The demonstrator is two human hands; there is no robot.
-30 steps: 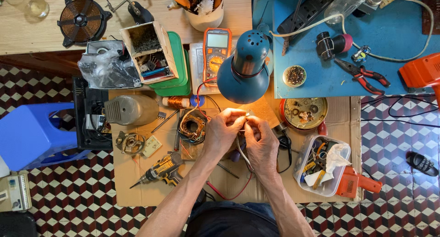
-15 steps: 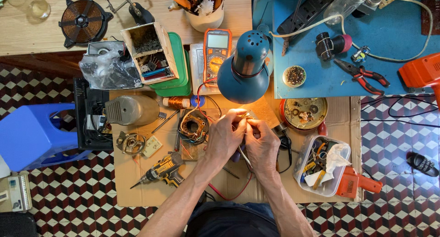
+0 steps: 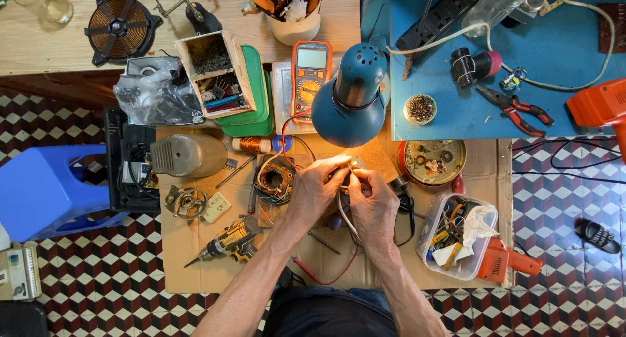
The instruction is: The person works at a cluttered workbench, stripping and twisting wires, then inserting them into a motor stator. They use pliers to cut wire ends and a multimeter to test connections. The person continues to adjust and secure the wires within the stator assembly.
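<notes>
- Both hands meet under the blue desk lamp (image 3: 351,96): left hand (image 3: 316,190) and right hand (image 3: 373,200) pinch thin pale wires (image 3: 343,210) between closed fingertips.
- Wires sit above the cardboard mat (image 3: 195,272), just beside the copper-wound motor coil (image 3: 274,179).
- Step in hand, as I judge it — joining or twisting wire ends.
- Fine, steady finger control is what this work calls for — the ends are tiny.

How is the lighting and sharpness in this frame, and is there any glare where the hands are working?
Head view: the teal desk lamp throws warm light on the cardboard mat, with a glare spot washing out the fingertips where the left hand and right hand meet over a white wire; the tiled floor is dimmer; focus is sharp throughout.
</notes>
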